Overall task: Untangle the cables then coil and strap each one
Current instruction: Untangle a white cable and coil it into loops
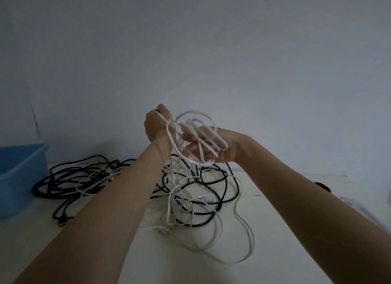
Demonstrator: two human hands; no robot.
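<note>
Your left hand (157, 124) pinches a white cable (196, 140) strand; your right hand (213, 150) curls its fingers (191, 150) round the loops, above the surface (275, 199).

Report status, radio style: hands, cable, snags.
Left hand grips white cable. Right hand holds its loops. Tail still hangs into black cables on table.

Both hands are raised above the surface (264, 209). The left hand (157, 124) pinches a white cable (191, 140) whose loops drape over the right hand (213, 148); below them lie tangled black cables (69, 178).
</note>
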